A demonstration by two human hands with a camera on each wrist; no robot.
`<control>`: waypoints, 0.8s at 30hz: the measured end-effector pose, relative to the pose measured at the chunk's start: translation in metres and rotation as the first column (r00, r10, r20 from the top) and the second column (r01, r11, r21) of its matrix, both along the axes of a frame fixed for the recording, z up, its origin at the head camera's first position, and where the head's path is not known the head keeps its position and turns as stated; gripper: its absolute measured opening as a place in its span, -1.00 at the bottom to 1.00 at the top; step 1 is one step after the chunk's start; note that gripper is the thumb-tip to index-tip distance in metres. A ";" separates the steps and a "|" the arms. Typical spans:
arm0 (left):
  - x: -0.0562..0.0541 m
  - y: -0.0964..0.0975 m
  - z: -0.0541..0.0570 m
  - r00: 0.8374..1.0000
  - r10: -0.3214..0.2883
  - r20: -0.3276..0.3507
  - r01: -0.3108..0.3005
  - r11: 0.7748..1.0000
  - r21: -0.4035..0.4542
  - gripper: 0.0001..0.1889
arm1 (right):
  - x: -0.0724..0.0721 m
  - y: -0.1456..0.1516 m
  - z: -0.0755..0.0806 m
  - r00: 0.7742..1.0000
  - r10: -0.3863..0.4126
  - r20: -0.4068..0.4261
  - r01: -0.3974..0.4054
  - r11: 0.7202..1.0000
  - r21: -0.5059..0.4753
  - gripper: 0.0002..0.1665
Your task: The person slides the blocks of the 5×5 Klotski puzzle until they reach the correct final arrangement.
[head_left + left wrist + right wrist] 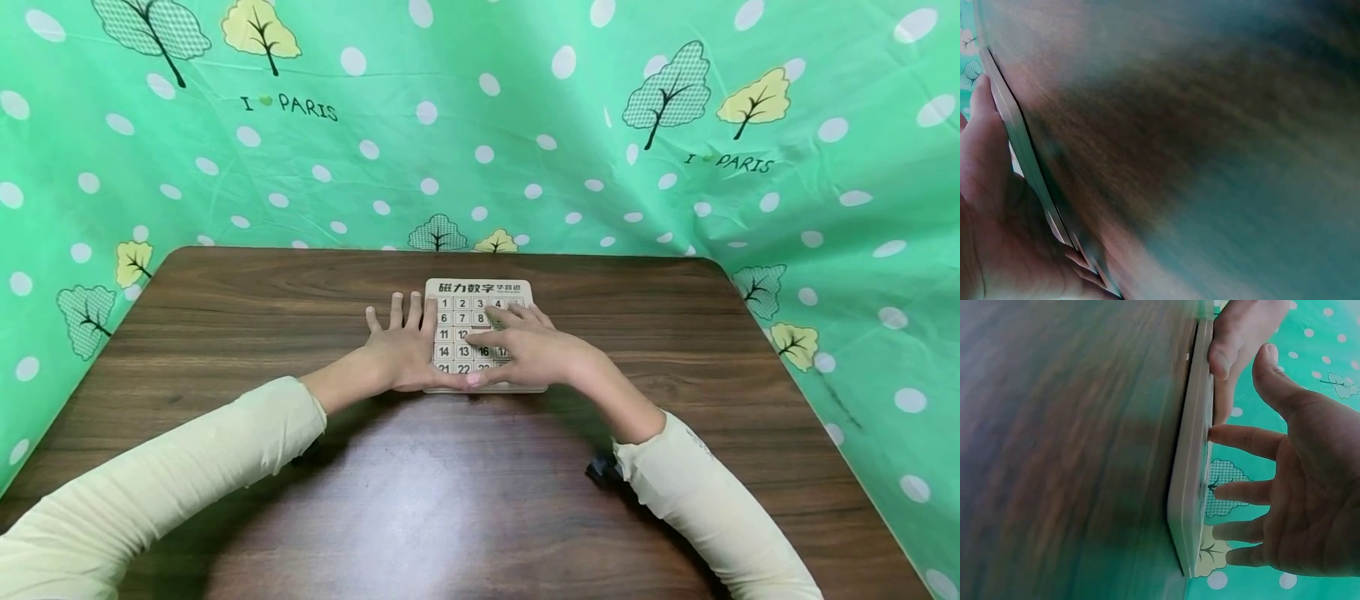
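A cream number slide puzzle point(480, 288) lies flat on the table, its numbered tiles in rows beneath a printed heading. Along its left edge rests my left hand point(401, 354), fingers spread and pointing away, thumb stretched across the near edge. My right hand point(547, 350) reaches over the right side and hides several tiles. Its index fingertip is right at the tiles beside the 12, near a gap below the 8. The right wrist view shows the puzzle's side point(1188, 462), with the right fingers extended and the index tip at its face. In the left wrist view, the palm point(1010, 250) borders the puzzle's edge point(1022, 137).
The brown wood-grain table point(420, 500) has rounded far corners. A green dotted cloth point(480, 108) printed with trees hangs behind it and at both sides. Something small and black point(602, 471) shows by the right sleeve point(697, 492).
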State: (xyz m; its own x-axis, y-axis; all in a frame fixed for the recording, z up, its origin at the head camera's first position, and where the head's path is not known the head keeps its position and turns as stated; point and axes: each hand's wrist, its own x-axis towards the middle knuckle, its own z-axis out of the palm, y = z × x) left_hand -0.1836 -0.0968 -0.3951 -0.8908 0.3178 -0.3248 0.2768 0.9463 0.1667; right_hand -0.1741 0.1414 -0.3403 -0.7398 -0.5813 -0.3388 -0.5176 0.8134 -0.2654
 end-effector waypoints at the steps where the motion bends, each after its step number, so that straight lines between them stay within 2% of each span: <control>1: 0.000 0.000 0.000 1.000 0.000 0.000 0.000 1.000 0.002 0.71 | 0.001 0.002 0.000 1.000 -0.001 -0.007 0.001 1.000 -0.007 -0.03; 7: 0.000 0.000 0.000 1.000 0.000 0.003 0.000 1.000 0.004 0.72 | 0.009 0.012 0.002 0.999 -0.003 -0.040 0.002 0.999 -0.039 -0.10; 13: 0.000 -0.001 0.001 1.000 0.005 0.006 -0.006 1.000 0.006 0.72 | 0.014 0.015 0.001 1.000 0.002 -0.028 -0.002 1.000 -0.026 -0.15; 18: -0.001 -0.001 0.000 1.000 0.001 0.005 -0.001 1.000 0.001 0.71 | 0.011 0.013 0.001 0.999 -0.020 -0.029 0.020 1.000 0.001 -0.15; 24: 0.000 0.000 0.000 1.000 -0.003 -0.004 0.003 1.000 -0.007 0.72 | 0.001 0.011 -0.001 0.999 -0.041 -0.031 0.041 0.999 0.026 -0.13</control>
